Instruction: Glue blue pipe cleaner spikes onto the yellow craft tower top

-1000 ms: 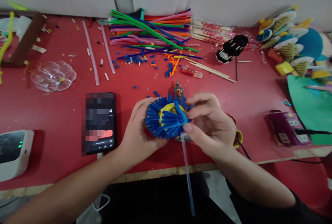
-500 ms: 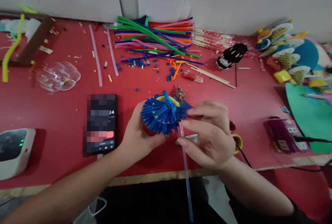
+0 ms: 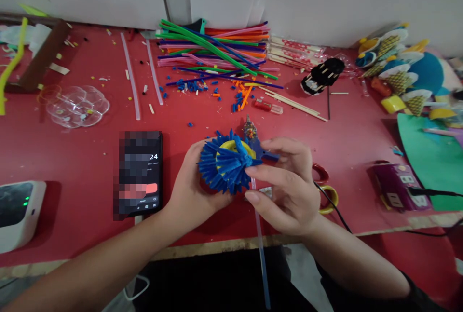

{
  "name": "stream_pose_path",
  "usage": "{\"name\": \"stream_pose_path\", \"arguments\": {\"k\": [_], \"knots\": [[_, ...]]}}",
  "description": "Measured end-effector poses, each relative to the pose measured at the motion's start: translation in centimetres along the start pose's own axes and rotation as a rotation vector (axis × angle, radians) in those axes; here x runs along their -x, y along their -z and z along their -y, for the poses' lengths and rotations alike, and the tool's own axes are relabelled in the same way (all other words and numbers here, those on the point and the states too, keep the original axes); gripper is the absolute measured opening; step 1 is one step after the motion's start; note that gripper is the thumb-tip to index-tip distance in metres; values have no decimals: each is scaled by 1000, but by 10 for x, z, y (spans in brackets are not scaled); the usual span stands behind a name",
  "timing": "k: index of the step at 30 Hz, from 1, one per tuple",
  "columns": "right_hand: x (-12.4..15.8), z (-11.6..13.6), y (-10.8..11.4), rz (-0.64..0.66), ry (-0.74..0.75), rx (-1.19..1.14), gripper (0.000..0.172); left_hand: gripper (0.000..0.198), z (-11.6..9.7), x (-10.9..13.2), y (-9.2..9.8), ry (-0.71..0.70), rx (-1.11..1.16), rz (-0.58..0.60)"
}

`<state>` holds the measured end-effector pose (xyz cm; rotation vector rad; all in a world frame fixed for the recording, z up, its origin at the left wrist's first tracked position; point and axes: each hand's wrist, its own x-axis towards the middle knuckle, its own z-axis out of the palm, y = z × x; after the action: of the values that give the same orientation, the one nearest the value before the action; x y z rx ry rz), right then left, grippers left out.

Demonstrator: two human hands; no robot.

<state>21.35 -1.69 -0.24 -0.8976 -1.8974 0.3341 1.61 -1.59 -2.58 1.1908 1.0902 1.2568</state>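
Phone: black, rectangular, screen lit, flat on the red tabletop.
Left hand: half closed, curled round the side of a blue, fringed, fuzzy ornament.
Ornament: held between the hands, yellow ring showing on top.
Translucent plastic stick: reaching past the table's front edge.
Right hand: loosely open, thumb apart from fingers, index fingertip apparently touching the ornament's right side.

Head view — forward, down over table

Pipe cleaners, scissors and snippets on a table mark a craft workspace.
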Motion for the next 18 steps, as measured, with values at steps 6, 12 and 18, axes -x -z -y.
{"name": "stream_pose_path", "arguments": {"k": [6,12,18], "knots": [[-1,2,2,6,-42,-53,34,77,3,-1,1,-52,-64,56],[-2,4,6,31,-142,-249,33,77,4,-2,6,-156,-129,128],[-9,-7,5,-195,-436,-1025,24,70,3,-4,0,-81,-55,58]]}}
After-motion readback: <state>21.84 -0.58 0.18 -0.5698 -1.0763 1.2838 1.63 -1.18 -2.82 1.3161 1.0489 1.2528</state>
